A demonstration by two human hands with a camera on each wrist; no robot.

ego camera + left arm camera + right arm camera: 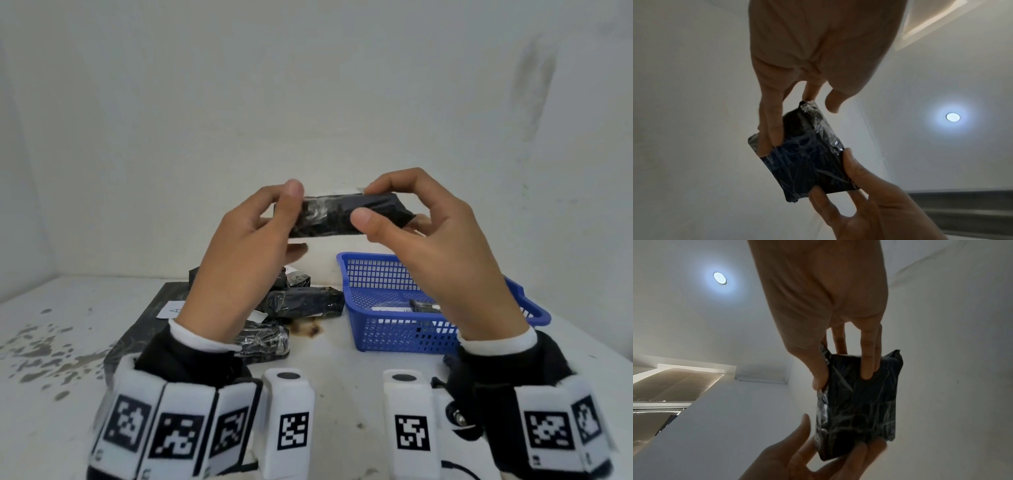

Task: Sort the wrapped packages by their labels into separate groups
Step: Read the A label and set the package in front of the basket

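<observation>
White walls and a stained white counter [325,387] are filling the head view. I'm holding one package [346,214] up in the air in front of me, well above the counter, with both hands on it. My left hand [239,267] is pinching its left end, thumb on the near face and fingers behind. My right hand [442,253] is pinching the right end the same way, so both grips are closed on this one package.

It's looking like a flat block wrapped in black film with clear shiny tape over it, crinkled, with loose folded flaps at the ends. A white edge is peeking over its top, probably the label, but I can't read it from here.

I'm judging it as light and fairly stiff inside, with slick tape outside, so pinching across the flat faces near the ends should be safer than pulling on the flaps.

More packages [301,301] are lying in a heap on a dark mat [147,322] at left. A blue basket [373,274] is sitting at right with at least one package [423,306] inside.
</observation>
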